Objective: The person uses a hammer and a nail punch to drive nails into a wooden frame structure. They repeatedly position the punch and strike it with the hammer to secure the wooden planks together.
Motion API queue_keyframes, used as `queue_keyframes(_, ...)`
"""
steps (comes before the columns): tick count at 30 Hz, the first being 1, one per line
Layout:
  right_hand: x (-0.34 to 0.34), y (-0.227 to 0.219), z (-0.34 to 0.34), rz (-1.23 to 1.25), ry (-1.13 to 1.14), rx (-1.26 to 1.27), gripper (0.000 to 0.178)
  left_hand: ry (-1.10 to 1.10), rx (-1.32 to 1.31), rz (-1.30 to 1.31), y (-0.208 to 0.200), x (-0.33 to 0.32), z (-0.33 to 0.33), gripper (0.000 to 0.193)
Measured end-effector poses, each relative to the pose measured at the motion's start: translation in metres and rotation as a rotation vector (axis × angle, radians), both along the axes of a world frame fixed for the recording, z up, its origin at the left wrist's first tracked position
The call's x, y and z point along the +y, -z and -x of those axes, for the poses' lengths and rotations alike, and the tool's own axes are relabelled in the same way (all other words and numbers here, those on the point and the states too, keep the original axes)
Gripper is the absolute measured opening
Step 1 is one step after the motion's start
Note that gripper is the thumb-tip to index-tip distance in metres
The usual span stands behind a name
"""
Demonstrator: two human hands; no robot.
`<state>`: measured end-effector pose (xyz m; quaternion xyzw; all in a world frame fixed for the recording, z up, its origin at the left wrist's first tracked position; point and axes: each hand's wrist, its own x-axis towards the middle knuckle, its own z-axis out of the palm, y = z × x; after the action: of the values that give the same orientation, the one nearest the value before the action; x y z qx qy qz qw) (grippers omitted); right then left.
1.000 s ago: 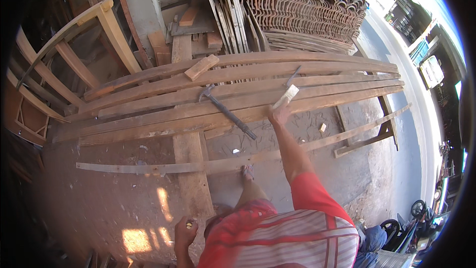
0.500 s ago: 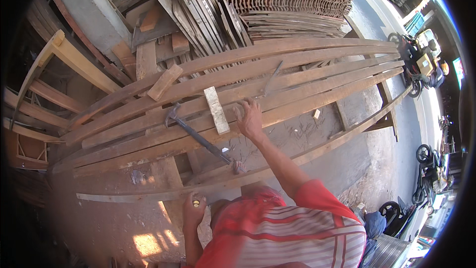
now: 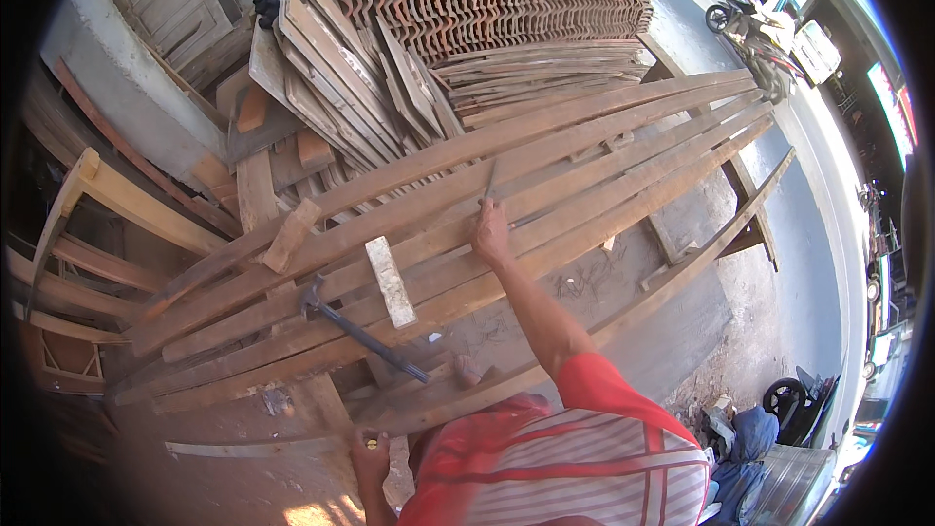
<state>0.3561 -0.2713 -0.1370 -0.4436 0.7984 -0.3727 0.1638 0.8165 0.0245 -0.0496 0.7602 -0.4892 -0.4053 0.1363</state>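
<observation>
My right hand [image 3: 490, 231] is closed around the lower end of a thin dark metal bar [image 3: 491, 178], above the long wooden beams [image 3: 545, 197]. At the lower left, my left hand [image 3: 370, 458] is closed on a small yellow-and-dark object [image 3: 371, 443], mostly hidden by the fingers. Close by it lies a pale narrow strip [image 3: 258, 448]. A claw hammer [image 3: 365, 333] with a dark handle rests slantwise across the beams, its head to the left. Between hammer and right hand lies a whitish block [image 3: 391, 282]. Farther left sits a brown wood block [image 3: 291, 236].
A curved narrow plank [image 3: 672, 282] runs along the near side. Behind the beams stand leaning boards [image 3: 326, 68] and stacked roof tiles [image 3: 506, 5]. Wooden frame pieces [image 3: 146, 205] crowd the left. Motorcycles [image 3: 760, 39] stand by the road at the right.
My right hand has gone from open above the beams to gripping the metal bar that lay there. The view has shifted; the left hand keeps hold of its small object.
</observation>
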Motion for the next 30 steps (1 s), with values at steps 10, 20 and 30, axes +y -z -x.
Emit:
queue_keyframes(10, -0.009, -0.027, 0.039, 0.253, 0.231, -0.424, 0.049, -0.029, 0.262, -0.008, 0.0, -0.009, -0.008, 0.018)
queue_keyframes(20, 0.027, -0.113, 0.086, 0.476, 0.349, -0.574, 0.03, 0.321, 0.166, -0.043, -0.027, -0.035, -0.003, 0.024)
queue_keyframes(30, 0.105, -0.338, -0.055, 0.76, -0.008, -0.8, 0.045, 0.291, 0.35, 0.219, -0.057, -0.054, 0.008, 0.033)
